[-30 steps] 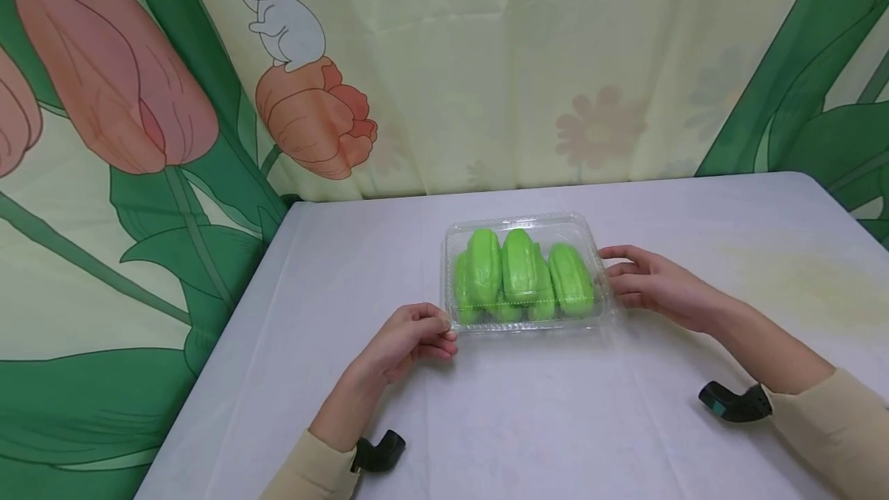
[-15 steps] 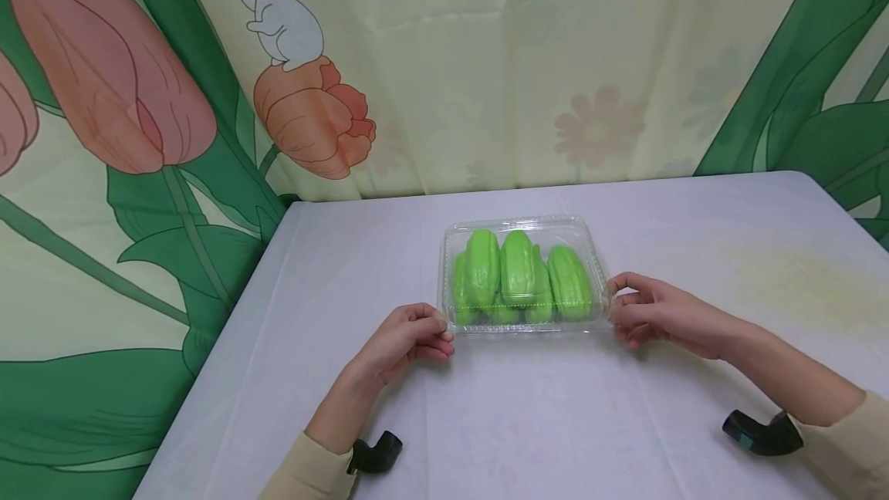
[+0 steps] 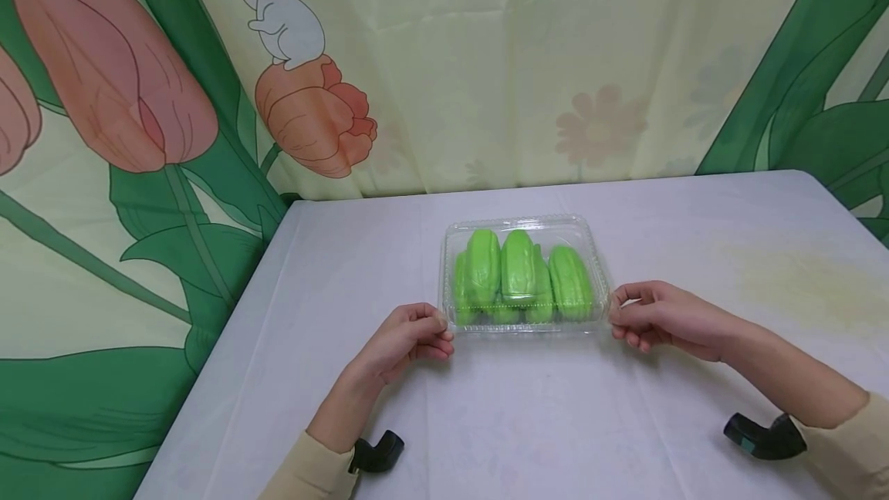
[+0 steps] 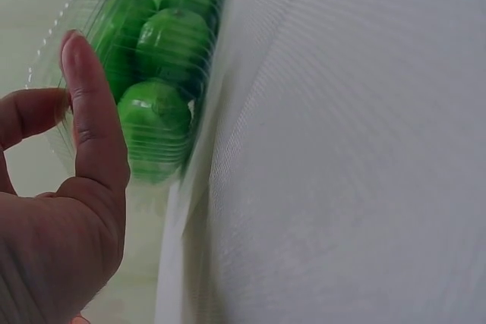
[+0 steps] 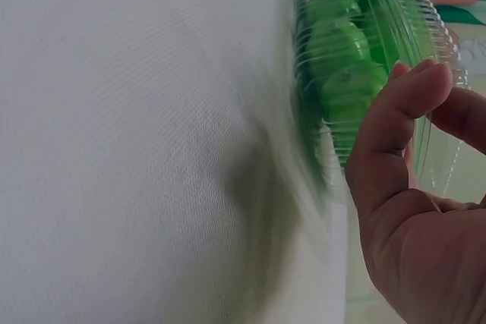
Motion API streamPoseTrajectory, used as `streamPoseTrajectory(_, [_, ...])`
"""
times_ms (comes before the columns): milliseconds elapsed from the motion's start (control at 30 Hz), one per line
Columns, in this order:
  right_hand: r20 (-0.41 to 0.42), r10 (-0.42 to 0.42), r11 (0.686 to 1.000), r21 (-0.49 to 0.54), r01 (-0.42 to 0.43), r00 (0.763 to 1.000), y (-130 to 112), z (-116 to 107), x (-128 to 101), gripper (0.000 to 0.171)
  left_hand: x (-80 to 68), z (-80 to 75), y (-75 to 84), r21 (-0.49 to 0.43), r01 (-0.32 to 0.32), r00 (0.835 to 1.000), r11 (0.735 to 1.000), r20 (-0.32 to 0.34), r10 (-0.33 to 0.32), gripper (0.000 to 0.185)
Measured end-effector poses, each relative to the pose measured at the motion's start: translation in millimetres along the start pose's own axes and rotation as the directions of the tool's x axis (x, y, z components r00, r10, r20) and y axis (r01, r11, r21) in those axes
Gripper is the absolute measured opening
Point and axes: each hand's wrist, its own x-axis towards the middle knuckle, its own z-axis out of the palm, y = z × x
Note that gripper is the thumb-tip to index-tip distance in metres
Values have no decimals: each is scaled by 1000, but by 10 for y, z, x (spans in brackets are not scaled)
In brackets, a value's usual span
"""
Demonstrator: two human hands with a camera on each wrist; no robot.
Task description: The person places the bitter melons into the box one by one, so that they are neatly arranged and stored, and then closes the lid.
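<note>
A clear plastic clamshell box lies closed on the table, with several bright green, ridged, oblong fruits or vegetables inside; their exact kind is unclear. At its near left corner my left hand pinches the rim between thumb and index finger. My right hand pinches the near right corner in the same way. In the left wrist view the thumb stands against the box's ribbed side. The right wrist view shows the right thumb at the opposite end, the green pieces partly blurred behind the plastic.
A white cloth covers the table, with a faint yellowish stain at the right. Behind it hangs a curtain printed with tulips and a white animal. Black wrist cameras sit at both sleeves.
My right hand has come from the box's right side down to its near right corner and now pinches the rim there. The left hand and the box have hardly moved.
</note>
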Motion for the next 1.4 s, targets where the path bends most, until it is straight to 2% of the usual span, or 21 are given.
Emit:
streamPoseTrajectory(367, [44, 59, 993, 96, -63, 997, -34, 8, 5, 9, -8, -23, -7, -57, 3, 999, 998, 42, -1, 4])
streamPoseTrajectory(567, [54, 58, 988, 143, -65, 997, -30, 21, 4, 3, -12, -21, -11, -52, 9, 999, 999, 32, -7, 4])
streamPoseTrajectory(700, [49, 79, 981, 172, -86, 996, -28, 31, 10, 5, -8, -25, -19, -36, 5, 1000, 999, 27, -4, 4])
streamPoseTrajectory(900, [19, 85, 983, 162, -87, 996, -22, 43, 18, 5, 5, -26, -28, -21, 3, 1000, 1000, 17, -2, 5])
streamPoseTrajectory(1400, [39, 72, 988, 138, -76, 997, -28, 32, 21, 5, -9, -22, -19, -3, -11, 1000, 1000, -1, 11, 4])
